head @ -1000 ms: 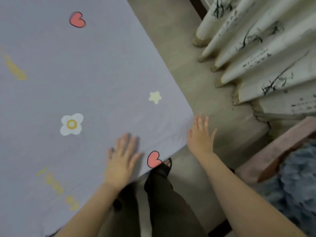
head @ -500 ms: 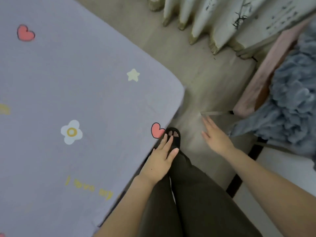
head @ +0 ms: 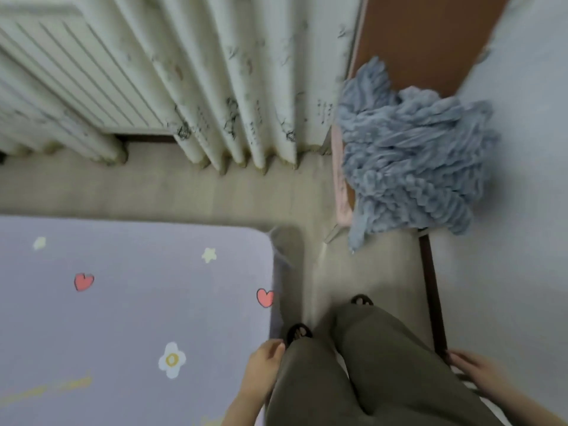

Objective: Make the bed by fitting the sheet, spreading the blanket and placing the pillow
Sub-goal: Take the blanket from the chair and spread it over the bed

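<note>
From my head view, the sheet (head: pixel 132 302) lies smooth on the bed. My left hand (head: pixel 264 358) and right hand (head: pixel 473 368) hang loose, neither grip holding anything. The blanket (head: pixel 408 167) is heaped ahead; I should take it by two corners.

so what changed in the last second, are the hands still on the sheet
No. Both hands have come off the sheet. The left hand now hangs by the leg at the bed's edge, and the right hand has swung out to the side, holding nothing. The view has turned toward the blue blanket, bunched on a chair and untouched. The sheet lies flat over the corner as before.
</note>
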Action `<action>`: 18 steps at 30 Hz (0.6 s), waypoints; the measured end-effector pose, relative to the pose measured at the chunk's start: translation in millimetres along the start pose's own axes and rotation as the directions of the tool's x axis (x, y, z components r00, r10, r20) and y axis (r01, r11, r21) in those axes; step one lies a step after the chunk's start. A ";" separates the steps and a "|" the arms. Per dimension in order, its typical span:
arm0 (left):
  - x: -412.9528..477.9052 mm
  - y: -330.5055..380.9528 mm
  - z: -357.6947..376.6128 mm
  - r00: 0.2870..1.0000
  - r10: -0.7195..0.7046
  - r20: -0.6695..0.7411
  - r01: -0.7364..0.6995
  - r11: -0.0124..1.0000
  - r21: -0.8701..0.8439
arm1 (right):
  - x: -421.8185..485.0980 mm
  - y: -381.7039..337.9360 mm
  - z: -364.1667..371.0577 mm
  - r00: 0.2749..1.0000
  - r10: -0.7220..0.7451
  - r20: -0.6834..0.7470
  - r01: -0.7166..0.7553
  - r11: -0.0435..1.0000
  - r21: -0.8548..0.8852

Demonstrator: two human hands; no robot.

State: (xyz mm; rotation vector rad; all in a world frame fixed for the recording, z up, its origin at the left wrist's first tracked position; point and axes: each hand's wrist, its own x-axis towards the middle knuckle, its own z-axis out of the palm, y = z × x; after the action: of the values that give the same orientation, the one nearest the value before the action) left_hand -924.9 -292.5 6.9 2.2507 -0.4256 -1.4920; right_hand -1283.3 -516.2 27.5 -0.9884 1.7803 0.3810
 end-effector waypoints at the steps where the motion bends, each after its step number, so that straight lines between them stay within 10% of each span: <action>1: -2.3 16.7 -1.9 1.000 0.018 0.020 -0.019 0.999 0.048 | -8.5 11.4 -5.8 0.999 0.036 -0.006 -0.036 0.996 0.079; 10: 28.5 159.1 29.6 0.977 0.171 0.129 -0.205 0.922 0.329 | -8.2 39.1 -52.2 0.993 0.114 -0.014 -0.091 0.859 0.504; 18: 42.5 183.2 43.4 0.998 0.056 0.026 -0.062 0.937 0.344 | 30.3 1.6 -102.5 0.999 0.031 0.021 -0.035 0.963 0.267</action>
State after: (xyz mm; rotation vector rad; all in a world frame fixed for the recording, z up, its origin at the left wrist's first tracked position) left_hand -954.1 -478.9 47.5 2.4631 -0.8091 -1.5005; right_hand -1352.8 -595.6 44.6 -0.7628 1.7797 0.1622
